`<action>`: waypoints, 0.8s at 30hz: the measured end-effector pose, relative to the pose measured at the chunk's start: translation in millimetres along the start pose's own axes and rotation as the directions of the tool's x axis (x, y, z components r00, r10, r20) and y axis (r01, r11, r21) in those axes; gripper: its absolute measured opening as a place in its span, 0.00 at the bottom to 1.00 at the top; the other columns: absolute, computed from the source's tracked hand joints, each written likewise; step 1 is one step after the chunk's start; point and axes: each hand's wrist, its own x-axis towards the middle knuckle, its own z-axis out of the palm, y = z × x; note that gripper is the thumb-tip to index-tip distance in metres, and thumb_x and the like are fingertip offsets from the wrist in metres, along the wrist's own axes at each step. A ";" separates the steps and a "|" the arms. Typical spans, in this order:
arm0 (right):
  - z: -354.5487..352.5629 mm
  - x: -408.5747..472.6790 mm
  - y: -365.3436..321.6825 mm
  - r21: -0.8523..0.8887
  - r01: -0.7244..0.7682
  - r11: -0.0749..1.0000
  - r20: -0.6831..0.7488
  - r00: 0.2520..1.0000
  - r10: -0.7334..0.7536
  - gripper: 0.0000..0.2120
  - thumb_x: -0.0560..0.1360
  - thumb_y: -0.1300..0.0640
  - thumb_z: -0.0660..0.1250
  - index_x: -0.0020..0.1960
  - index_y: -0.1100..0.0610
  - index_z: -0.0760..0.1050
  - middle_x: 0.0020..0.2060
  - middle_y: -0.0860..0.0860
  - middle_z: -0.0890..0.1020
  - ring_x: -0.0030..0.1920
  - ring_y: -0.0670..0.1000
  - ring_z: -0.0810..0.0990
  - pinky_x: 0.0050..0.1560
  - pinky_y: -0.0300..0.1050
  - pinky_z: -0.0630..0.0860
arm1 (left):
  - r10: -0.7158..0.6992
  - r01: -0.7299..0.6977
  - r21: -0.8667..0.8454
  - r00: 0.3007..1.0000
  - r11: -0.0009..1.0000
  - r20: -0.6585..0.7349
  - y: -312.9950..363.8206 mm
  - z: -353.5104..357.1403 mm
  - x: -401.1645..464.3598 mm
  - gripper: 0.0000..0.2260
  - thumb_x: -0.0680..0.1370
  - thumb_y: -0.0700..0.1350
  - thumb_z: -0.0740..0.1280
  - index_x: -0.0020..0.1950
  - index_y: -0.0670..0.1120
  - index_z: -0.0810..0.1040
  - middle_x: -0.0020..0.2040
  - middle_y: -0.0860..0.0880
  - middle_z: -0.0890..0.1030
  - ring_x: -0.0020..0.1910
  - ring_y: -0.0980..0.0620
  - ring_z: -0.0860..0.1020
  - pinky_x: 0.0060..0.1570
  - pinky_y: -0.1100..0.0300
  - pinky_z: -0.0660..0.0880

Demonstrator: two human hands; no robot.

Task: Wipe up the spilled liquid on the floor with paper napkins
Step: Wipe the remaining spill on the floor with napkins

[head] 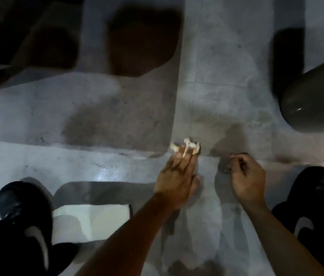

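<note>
Napkin (186, 147) under flat left hand (177, 178), right hand (246, 176) curled

A crumpled white paper napkin (185, 147) lies on the grey floor (117, 120). Straight fingertips press its near edge. Dark damp patches surround it.
</note>
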 end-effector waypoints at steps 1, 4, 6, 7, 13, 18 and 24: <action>-4.0 0.1 -1.1 -0.026 0.010 1.000 0.006 1.000 -0.010 0.08 0.81 0.56 0.67 0.43 0.55 0.80 0.34 0.50 0.81 0.39 0.53 0.81 0.44 0.46 0.75 | 0.002 -0.002 0.004 1.000 1.000 -0.023 -12.1 -2.1 -24.4 0.28 0.85 0.53 0.57 0.82 0.40 0.60 0.82 0.41 0.59 0.82 0.43 0.55 0.78 0.45 0.59; -6.0 -6.4 -5.7 -0.038 0.041 0.998 0.074 0.997 -0.038 0.08 0.80 0.58 0.68 0.42 0.54 0.79 0.31 0.45 0.80 0.35 0.47 0.78 0.38 0.31 0.71 | -0.139 0.150 0.095 0.984 0.984 -0.113 -78.7 -13.3 -98.4 0.24 0.86 0.50 0.57 0.78 0.39 0.67 0.79 0.39 0.66 0.79 0.40 0.64 0.73 0.40 0.68; 4.3 -14.1 -7.3 -0.018 0.035 0.999 0.127 0.991 -0.032 0.08 0.80 0.58 0.69 0.41 0.54 0.80 0.33 0.49 0.82 0.37 0.48 0.80 0.39 0.31 0.72 | -0.323 0.348 0.118 0.927 0.930 -0.190 -129.2 -26.9 -136.3 0.24 0.86 0.49 0.56 0.77 0.35 0.69 0.77 0.35 0.68 0.77 0.36 0.67 0.69 0.37 0.71; 10.9 -18.5 -7.8 -0.015 0.026 1.000 0.151 0.988 -0.024 0.08 0.79 0.57 0.70 0.41 0.54 0.81 0.34 0.50 0.83 0.36 0.48 0.80 0.40 0.35 0.74 | -0.403 0.427 0.096 0.893 0.899 -0.200 -150.1 -32.7 -148.4 0.25 0.87 0.50 0.55 0.77 0.34 0.68 0.77 0.34 0.67 0.77 0.34 0.66 0.69 0.35 0.70; 34.5 -40.0 -11.9 -0.054 0.112 0.992 0.227 0.969 -0.097 0.05 0.78 0.56 0.71 0.43 0.54 0.81 0.38 0.49 0.83 0.38 0.50 0.82 0.45 0.47 0.80 | -0.515 0.526 -0.006 0.830 0.850 -0.216 -120.6 -16.8 -124.6 0.27 0.86 0.51 0.56 0.76 0.31 0.67 0.76 0.30 0.66 0.77 0.30 0.63 0.68 0.33 0.71; 21.1 -38.8 6.8 -0.196 0.181 0.964 0.155 0.976 -0.151 0.10 0.78 0.53 0.63 0.53 0.52 0.81 0.51 0.52 0.80 0.53 0.57 0.78 0.60 0.45 0.73 | -0.139 0.139 -0.052 0.990 0.989 -0.001 28.2 16.4 -91.3 0.29 0.85 0.54 0.52 0.80 0.37 0.63 0.80 0.35 0.63 0.79 0.35 0.62 0.77 0.39 0.61; -28.9 -11.7 63.8 -0.393 0.357 0.847 0.107 0.933 -0.344 0.20 0.80 0.58 0.62 0.69 0.64 0.75 0.71 0.65 0.72 0.71 0.66 0.70 0.73 0.58 0.67 | 0.192 -0.189 -0.031 0.973 0.981 0.127 72.5 43.8 -40.4 0.30 0.82 0.52 0.56 0.81 0.41 0.61 0.82 0.41 0.61 0.81 0.41 0.59 0.79 0.44 0.57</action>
